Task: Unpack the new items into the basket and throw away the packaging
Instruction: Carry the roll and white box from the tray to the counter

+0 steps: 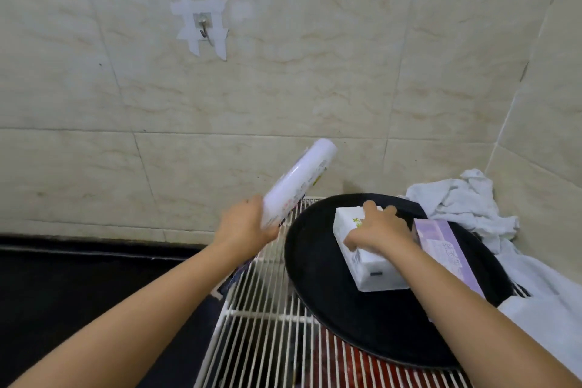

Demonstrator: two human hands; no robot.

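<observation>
The left hand (244, 227) grips a white tube (297, 181) above the wire rack (267, 309); the right hand (381, 228) clasps a white box (371, 264) on the black tray (315, 261). Beside it, a purple box (441, 246) looks unopened, so unpacking seems barely begun.

The right hand (379, 228) covers the white box's (368, 258) top; its print is unreadable.

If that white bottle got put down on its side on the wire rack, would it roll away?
Probably a little. The white bottle looks round and smooth, so it could roll, though the wire rack has bars that might catch it. Its glossy surface also looks slippery, yet the left hand holds it tilted with one hand, so it is likely light.
</observation>
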